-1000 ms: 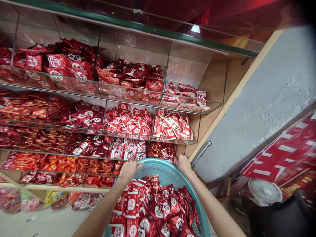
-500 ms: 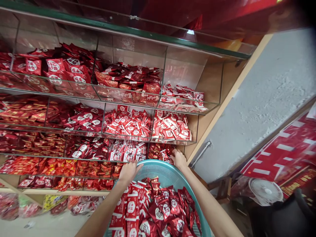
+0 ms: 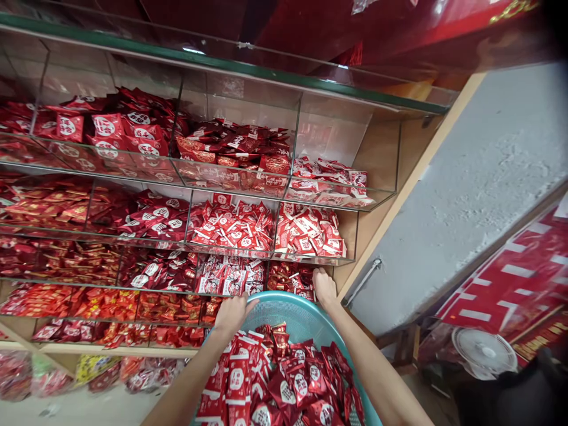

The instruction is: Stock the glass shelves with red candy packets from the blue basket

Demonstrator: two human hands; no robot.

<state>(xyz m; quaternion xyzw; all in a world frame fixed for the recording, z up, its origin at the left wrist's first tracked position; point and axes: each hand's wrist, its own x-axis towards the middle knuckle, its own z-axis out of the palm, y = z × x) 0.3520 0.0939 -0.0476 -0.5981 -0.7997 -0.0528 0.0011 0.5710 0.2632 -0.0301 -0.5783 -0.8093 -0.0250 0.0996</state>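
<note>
A round turquoise plastic basket (image 3: 284,302) sits in front of me, filled with small red candy packets (image 3: 302,378), many with white round labels. My left hand (image 3: 233,313) is at the basket's far left rim, thumb over the rim and fingers curled beyond it, close to the shelf edge. My right hand (image 3: 325,288) is past the far right rim, at the right end of a low shelf compartment with dark red packets (image 3: 290,278). Its fingers are curled down, and what they hold, if anything, is hidden.
Glass-fronted shelves (image 3: 231,248) hold red packets in divided compartments. A wooden side panel (image 3: 377,219) bounds them on the right, beside a grey wall (image 3: 479,160). Filled plastic bags (image 3: 151,370) lie below left. A white round fan-like object (image 3: 483,349) stands lower right.
My right hand has shifted slightly right, its fingers drawing away from the packets toward the compartment's right end. The left hand stays at the rim. The view has moved slightly.
</note>
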